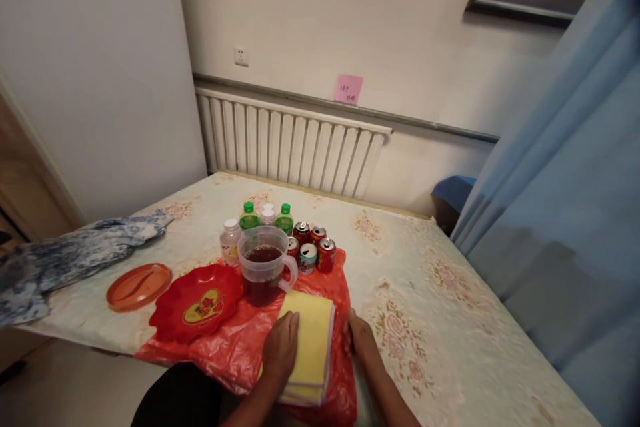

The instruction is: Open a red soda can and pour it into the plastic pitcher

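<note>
A stack of yellow cloths [310,340] lies on a red plastic bag [235,347] at the near edge of the table. My left hand [280,347] rests flat on the stack's left side. My right hand [357,337] touches the stack's right edge, its fingers against the side. Just beyond the stack stands a clear plastic jug [263,265] holding dark liquid.
A red dish [197,303] and an orange lid [139,285] lie to the left. Several cans [314,247] and small bottles [249,217] stand behind the jug. Blue patterned fabric [75,253] drapes the table's left end. A radiator [290,143] lines the wall; a blue curtain [565,213] hangs at right.
</note>
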